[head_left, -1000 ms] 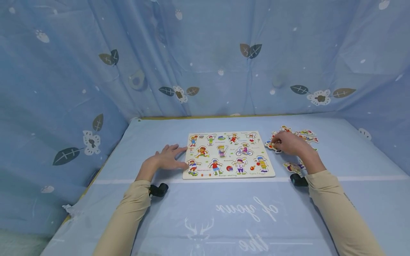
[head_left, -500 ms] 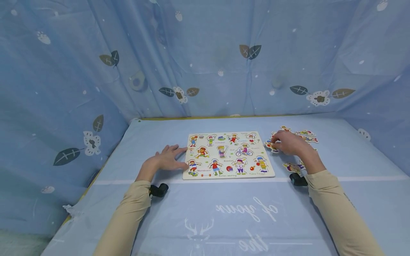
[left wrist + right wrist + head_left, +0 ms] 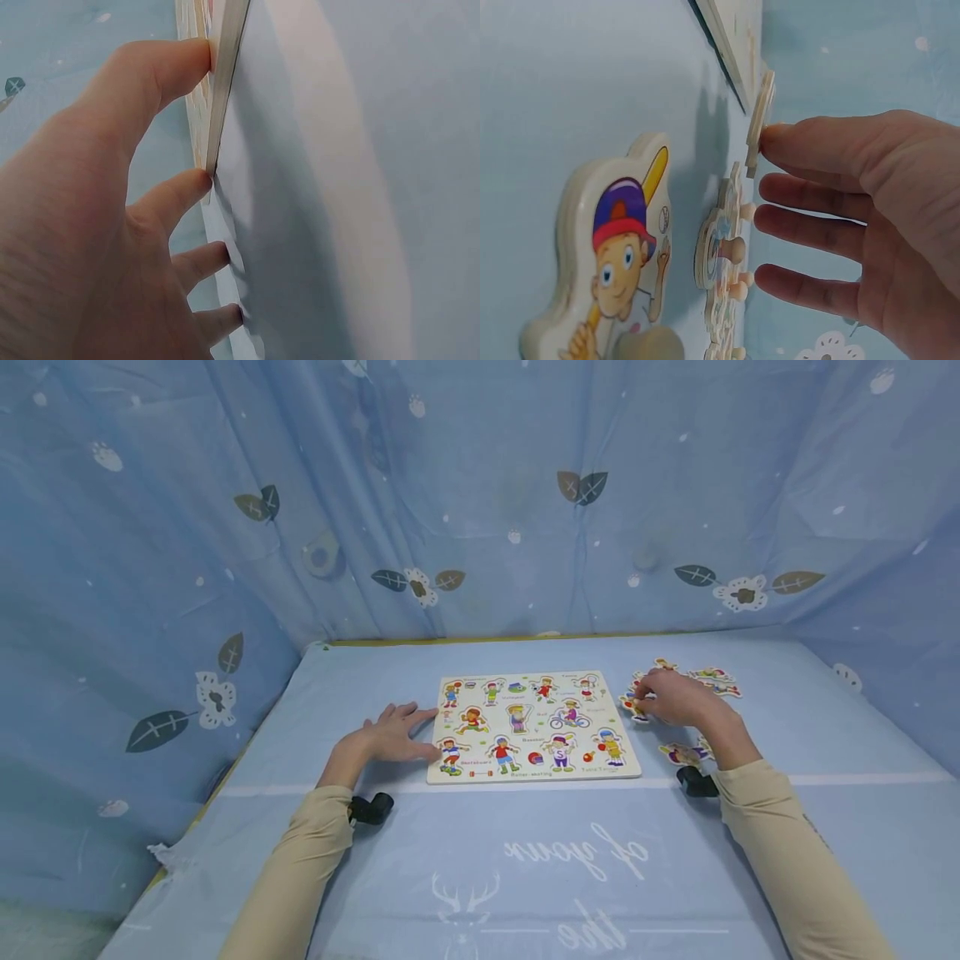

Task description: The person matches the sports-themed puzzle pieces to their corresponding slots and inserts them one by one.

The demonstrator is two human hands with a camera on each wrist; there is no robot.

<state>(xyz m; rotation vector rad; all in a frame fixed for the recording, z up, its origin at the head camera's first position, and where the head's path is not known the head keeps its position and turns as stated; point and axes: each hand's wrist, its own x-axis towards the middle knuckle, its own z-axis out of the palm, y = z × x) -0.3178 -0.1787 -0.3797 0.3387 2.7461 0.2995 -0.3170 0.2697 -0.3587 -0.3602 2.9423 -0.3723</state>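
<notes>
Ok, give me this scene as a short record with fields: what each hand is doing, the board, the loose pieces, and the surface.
left hand: flat on the cloth, thumb and forefinger touching the left edge of the puzzle board
right hand: fingertips on a loose piece right of the board, lifting one edge of it
puzzle board: lies flat, printed with sports figures
other loose pieces: scattered right of the board, one a baseball figure
surface: blue cloth with white lettering

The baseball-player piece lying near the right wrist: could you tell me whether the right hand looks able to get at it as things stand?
Probably yes. The baseball-player piece lies flat and uncovered on the blue cloth, just behind the right hand, which touches another piece; nothing lies between them.
</notes>
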